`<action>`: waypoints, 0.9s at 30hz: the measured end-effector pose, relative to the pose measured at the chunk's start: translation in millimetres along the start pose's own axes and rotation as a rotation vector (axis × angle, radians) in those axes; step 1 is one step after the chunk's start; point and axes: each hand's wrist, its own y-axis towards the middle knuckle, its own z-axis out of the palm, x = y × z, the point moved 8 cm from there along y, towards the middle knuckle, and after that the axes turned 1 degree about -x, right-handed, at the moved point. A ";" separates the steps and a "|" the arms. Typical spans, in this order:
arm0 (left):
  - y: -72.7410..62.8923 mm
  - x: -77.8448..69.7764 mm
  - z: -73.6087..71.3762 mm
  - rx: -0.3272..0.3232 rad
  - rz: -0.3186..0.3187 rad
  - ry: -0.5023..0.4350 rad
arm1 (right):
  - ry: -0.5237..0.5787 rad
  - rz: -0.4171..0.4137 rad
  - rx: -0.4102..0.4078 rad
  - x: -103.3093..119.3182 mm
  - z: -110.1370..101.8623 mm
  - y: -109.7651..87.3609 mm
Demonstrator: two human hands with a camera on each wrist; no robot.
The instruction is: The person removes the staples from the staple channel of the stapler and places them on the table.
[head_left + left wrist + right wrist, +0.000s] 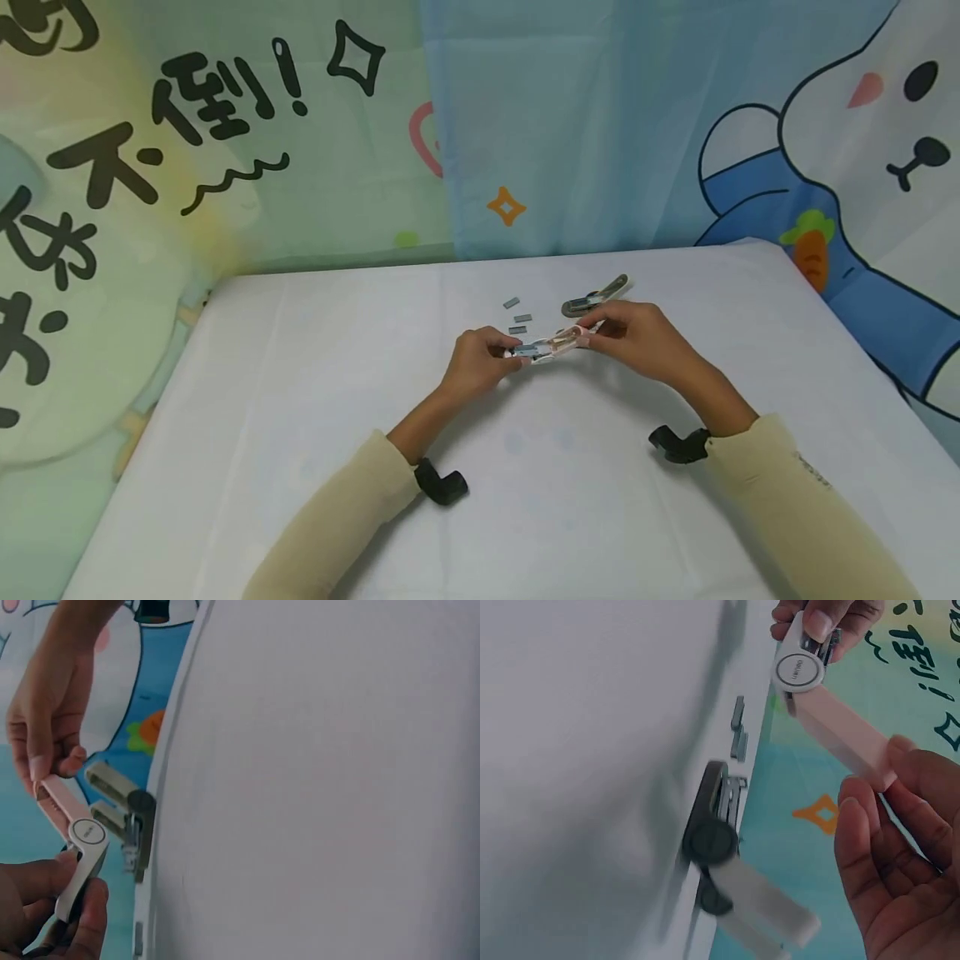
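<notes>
Both hands hold a small pink-and-white stapler (553, 344) above the white table, its two arms spread apart at the round hinge. My left hand (480, 362) pinches the white base between thumb and fingers. The pink handle's end is pinched by my right hand (637, 337), as the right wrist view shows with the pink handle (844, 731). Just behind the right hand, a grey-green stapler (596, 297) stands spread open on the table. In the right wrist view a second similar hinge and handle (742, 934) show beside it. Three short staple strips (522, 317) lie behind the left hand.
The white-covered table (360, 400) ends a short way behind the staplers. Beyond its back edge hangs a printed cloth (570, 125) with a cartoon bear and lettering. A black wrist mount (442, 483) sticks out from the left sleeve, another (678, 444) from the right.
</notes>
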 end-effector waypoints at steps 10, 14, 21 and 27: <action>8.4 -22.7 59.3 0.342 0.147 0.338 | -0.074 0.030 0.014 -21.0 -19.2 -38.8; 15.2 -29.0 74.7 0.385 0.183 0.423 | -0.120 0.006 -0.032 -26.3 -27.8 -45.5; 19.5 -29.2 84.9 0.428 0.184 0.529 | -0.135 0.063 0.012 -36.0 -25.6 -42.5; 17.9 -33.5 80.3 0.435 0.200 0.553 | -0.217 0.166 0.116 -27.0 -25.9 -35.6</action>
